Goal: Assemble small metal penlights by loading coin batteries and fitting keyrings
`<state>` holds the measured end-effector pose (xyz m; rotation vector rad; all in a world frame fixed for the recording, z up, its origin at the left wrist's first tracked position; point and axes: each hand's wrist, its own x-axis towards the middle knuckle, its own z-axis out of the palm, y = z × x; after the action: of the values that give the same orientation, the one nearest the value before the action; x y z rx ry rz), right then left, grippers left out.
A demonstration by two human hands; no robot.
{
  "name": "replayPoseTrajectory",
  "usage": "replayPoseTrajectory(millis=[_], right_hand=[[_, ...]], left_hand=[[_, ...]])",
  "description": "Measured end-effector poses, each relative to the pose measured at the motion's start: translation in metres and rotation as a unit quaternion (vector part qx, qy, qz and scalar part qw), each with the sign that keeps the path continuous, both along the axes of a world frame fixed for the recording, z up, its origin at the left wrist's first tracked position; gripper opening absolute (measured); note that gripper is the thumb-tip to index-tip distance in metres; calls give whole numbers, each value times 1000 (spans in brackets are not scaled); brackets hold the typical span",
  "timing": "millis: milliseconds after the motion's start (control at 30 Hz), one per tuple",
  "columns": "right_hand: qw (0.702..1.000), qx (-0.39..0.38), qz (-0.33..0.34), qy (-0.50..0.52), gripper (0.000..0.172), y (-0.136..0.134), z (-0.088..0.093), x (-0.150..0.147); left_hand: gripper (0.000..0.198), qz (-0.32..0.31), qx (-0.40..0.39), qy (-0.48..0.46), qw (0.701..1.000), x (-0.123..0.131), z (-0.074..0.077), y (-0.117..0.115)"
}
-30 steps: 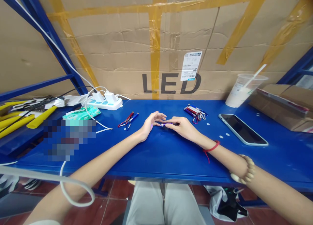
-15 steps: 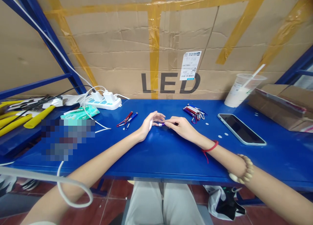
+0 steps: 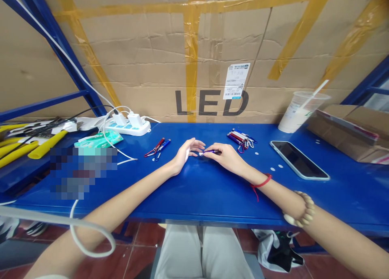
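Observation:
In the middle of the table, my right hand [image 3: 224, 154] pinches a small blue-purple metal penlight [image 3: 212, 151], its silver end pointing left. My left hand [image 3: 188, 151] is beside that end, fingers spread and curved, holding nothing I can make out. A small white patch shows by its thumb; I cannot tell what it is. To the left lie a red penlight [image 3: 156, 145] and a blue penlight [image 3: 163, 147], both with carabiner clips. Beyond my right hand sits a bunch of similar penlights [image 3: 241, 139] in red, blue, purple and silver.
A phone [image 3: 299, 159] and small pale discs [image 3: 272, 169] lie on the right, with a drink cup [image 3: 293, 115] and cardboard box [image 3: 349, 127] behind. A power strip [image 3: 130, 127], green tissue pack [image 3: 99, 140] and white cable [image 3: 120, 151] are left. Taped cardboard [image 3: 152, 60] stands behind.
My right hand has drawn the penlight slightly to the right, so its silver end sits farther from my left fingers. My left hand has hardly moved.

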<state>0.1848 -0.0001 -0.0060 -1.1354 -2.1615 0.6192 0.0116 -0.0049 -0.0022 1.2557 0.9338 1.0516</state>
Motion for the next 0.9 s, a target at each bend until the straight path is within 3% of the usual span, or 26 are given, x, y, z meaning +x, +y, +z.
replayPoseTrajectory(millis=[667,900], right_hand=[[999,3,47,-5,27,-1,-1,0],[999,6,50,-1,35,-1,0,0]], left_hand=[[39,8,-7,6,1000,-1,0,-1],[40,7,-8,10,1000,0,0,0]])
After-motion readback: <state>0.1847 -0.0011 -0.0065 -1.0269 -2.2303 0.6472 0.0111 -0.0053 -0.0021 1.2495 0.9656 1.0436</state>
